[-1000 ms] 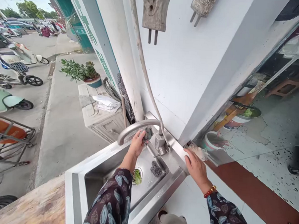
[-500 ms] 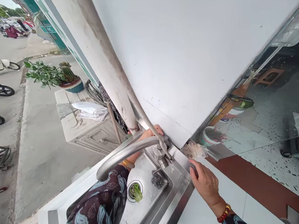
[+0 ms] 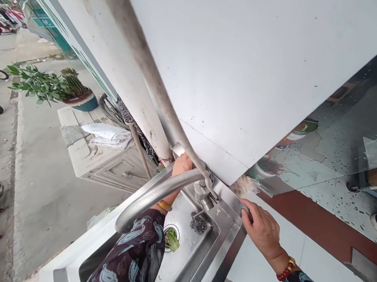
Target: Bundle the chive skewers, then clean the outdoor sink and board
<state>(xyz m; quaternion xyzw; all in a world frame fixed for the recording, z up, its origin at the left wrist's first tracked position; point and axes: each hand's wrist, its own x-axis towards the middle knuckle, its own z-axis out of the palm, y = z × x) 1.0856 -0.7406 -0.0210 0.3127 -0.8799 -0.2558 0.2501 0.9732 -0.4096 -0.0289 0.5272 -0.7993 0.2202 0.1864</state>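
Observation:
A steel sink [image 3: 186,237] stands against the white wall, with a curved faucet [image 3: 163,195] rising over its basin. My left hand [image 3: 181,165] reaches past the faucet to the sink's back left corner. It looks closed; its fingertips are hidden, and what they hold cannot be made out. My right hand [image 3: 264,230] is curled at the sink's back right corner, thumb and fingers around a grey part of the edge. Green leafy scraps [image 3: 172,240] sit in the drain. A wire scourer [image 3: 198,223] lies on the basin's right side, below the faucet base.
A thick pale pipe [image 3: 165,102] slants down the wall to the faucet. At the left, a potted plant [image 3: 86,102] and a white cloth [image 3: 108,133] rest on a worn cabinet [image 3: 101,166]. Right of the wall, a glass pane [image 3: 333,161] borders a speckled floor.
My left hand has drawn back leftward from behind the faucet, its fingers now curled in. My right hand stays at the sink's corner. The view has shifted slightly.

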